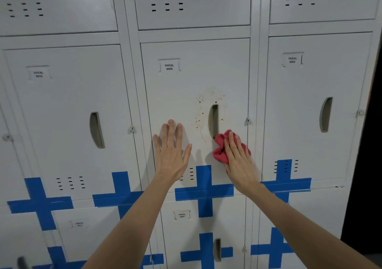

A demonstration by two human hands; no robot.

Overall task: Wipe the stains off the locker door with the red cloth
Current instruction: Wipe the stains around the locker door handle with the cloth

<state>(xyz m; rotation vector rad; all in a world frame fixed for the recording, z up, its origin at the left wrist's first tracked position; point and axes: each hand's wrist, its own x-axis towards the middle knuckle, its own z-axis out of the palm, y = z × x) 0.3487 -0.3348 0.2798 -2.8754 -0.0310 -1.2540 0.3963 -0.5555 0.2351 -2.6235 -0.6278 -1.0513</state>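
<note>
Two hands on one door: both rest against the middle locker, the one labelled 0006.
Locker door (177, 95): white metal panel; every place below is given from its recessed handle (214, 121), a tall narrow slot right of the door's centre.
Blue tape cross (204, 190): below the handle, over the seam to the next door down.
Left hand (172, 155): left of and below the handle, palm flat on the panel, fingers spread and straight, holding nothing. Judged to be bracing the door.
Right hand (237, 159): just below and right of the handle, fingers extended and close together, pressing the cloth against the door rather than pinching it.
Red cloth (222, 146): bunched under the right hand; its upper edge touches the handle's lower end.
Stains (201, 113): brown specks and one thin run, scattered above and left of the handle, a few on its right. The patch is longer vertically, roughly parallel to the slot.
Key relation: stains lie up and to the left of the right fingertips, between the two hands; the right hand with the cloth is the nearer and the only one equipped.
Progress (judgement): stains look mostly uncleaned; wiping barely started.
Next move (judgement): sweep the cloth upward-left along the handle's left side.
Risk: cloth snagging in the recess.
</note>
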